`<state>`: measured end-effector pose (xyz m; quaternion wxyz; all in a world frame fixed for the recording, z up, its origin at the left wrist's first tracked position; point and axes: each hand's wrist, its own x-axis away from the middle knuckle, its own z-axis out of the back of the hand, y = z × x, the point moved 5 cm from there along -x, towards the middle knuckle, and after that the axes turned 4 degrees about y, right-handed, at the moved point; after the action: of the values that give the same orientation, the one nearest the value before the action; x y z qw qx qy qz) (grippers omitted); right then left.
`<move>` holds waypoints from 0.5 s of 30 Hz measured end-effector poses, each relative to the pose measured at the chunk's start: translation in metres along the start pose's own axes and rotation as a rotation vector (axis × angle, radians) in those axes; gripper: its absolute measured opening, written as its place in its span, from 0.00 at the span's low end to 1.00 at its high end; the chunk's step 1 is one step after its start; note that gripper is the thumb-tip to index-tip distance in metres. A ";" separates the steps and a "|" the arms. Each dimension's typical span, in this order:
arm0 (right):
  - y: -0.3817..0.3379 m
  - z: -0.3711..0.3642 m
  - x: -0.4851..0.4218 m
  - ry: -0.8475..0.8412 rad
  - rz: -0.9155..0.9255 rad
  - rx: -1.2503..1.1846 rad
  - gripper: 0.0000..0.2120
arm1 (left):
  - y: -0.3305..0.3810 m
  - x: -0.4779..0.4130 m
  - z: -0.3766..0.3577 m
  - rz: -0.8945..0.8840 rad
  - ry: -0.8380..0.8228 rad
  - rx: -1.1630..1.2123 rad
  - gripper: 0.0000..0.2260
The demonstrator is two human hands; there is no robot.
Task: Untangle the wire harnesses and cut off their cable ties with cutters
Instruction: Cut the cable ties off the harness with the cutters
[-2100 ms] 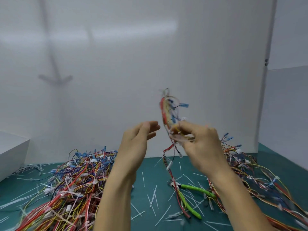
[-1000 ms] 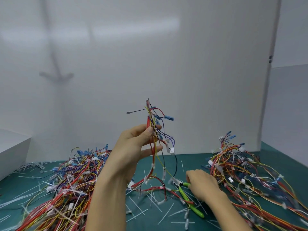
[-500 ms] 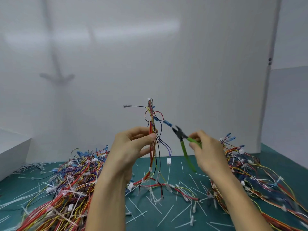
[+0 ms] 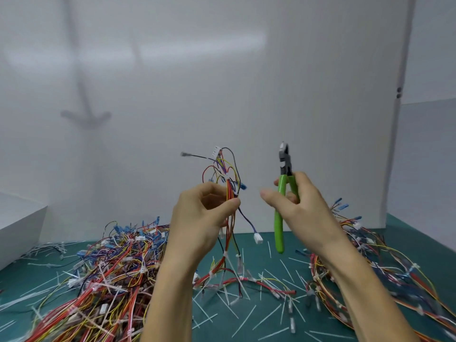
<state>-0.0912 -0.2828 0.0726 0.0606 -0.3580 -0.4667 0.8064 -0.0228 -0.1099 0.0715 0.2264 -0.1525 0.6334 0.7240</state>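
Counter at 6 o'clock: cut ties lay on it | left hand grip pinched wire harness, held up | right hand grip clamped on cutters at harness's 3 o'clock, nose up | step: lining up a cut | next: tip nose onto white cable tie

Table, covered by a teal mat: a left heap of tangled harnesses in red, yellow and blue wire is piled at the near left, and a right heap of the same is spread along the right side. Between them white cut ties are scattered, with the red lower end of one harness laid among them. A white box is set at the left edge.
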 end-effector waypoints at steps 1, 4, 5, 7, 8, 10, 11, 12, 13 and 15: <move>-0.003 -0.001 0.000 -0.026 0.035 0.044 0.17 | 0.001 0.000 -0.001 -0.018 0.009 -0.038 0.05; -0.011 -0.007 0.002 -0.133 0.145 0.160 0.06 | 0.006 0.002 -0.002 -0.094 0.072 -0.228 0.06; -0.014 -0.009 0.004 -0.163 0.181 0.196 0.06 | 0.008 0.003 -0.002 -0.119 0.108 -0.302 0.05; -0.019 -0.011 0.008 -0.150 0.263 0.299 0.04 | 0.012 0.005 -0.002 -0.165 0.166 -0.412 0.05; -0.021 -0.012 0.009 -0.115 0.309 0.367 0.08 | 0.014 0.006 -0.002 -0.183 0.182 -0.446 0.05; -0.021 -0.012 0.010 -0.057 0.356 0.514 0.20 | 0.017 0.008 -0.004 -0.204 0.197 -0.492 0.06; -0.020 -0.012 0.010 -0.041 0.362 0.568 0.24 | 0.018 0.009 -0.004 -0.210 0.203 -0.509 0.06; -0.018 -0.012 0.010 -0.034 0.362 0.605 0.26 | 0.019 0.009 -0.005 -0.213 0.210 -0.522 0.06; -0.016 -0.013 0.010 -0.029 0.364 0.637 0.26 | 0.020 0.009 -0.004 -0.215 0.218 -0.532 0.05; -0.013 -0.014 0.009 -0.024 0.372 0.684 0.24 | 0.020 0.009 -0.004 -0.223 0.227 -0.545 0.05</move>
<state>-0.0923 -0.2618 0.0741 0.0238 -0.3863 -0.0985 0.9168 -0.0409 -0.1150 0.0835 0.1831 -0.3561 0.4166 0.8161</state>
